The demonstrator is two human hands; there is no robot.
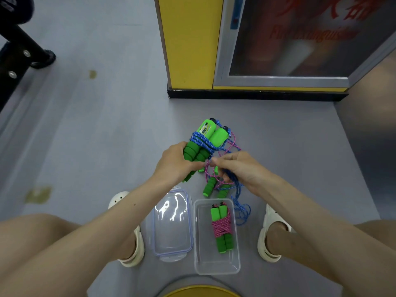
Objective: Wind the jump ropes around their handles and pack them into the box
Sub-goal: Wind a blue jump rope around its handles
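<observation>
My left hand (174, 162) grips a pair of green handles (202, 142) held side by side, with blue rope (202, 142) wrapped a few turns round them. My right hand (235, 168) pinches the blue rope just right of the handles; the rest of it trails down to the floor (242, 211). Another green-handled rope with loose pink cord (211, 185) lies on the floor under my right hand. A clear plastic box (216, 266) sits between my feet and holds one green-handled rope bound in pink cord (221, 227).
The box's clear lid (171, 221) lies on the floor left of the box. A yellow pillar (188, 41) and a fire extinguisher cabinet (300, 39) stand ahead. A black equipment leg (25, 52) is at far left. My white shoes (270, 232) flank the box.
</observation>
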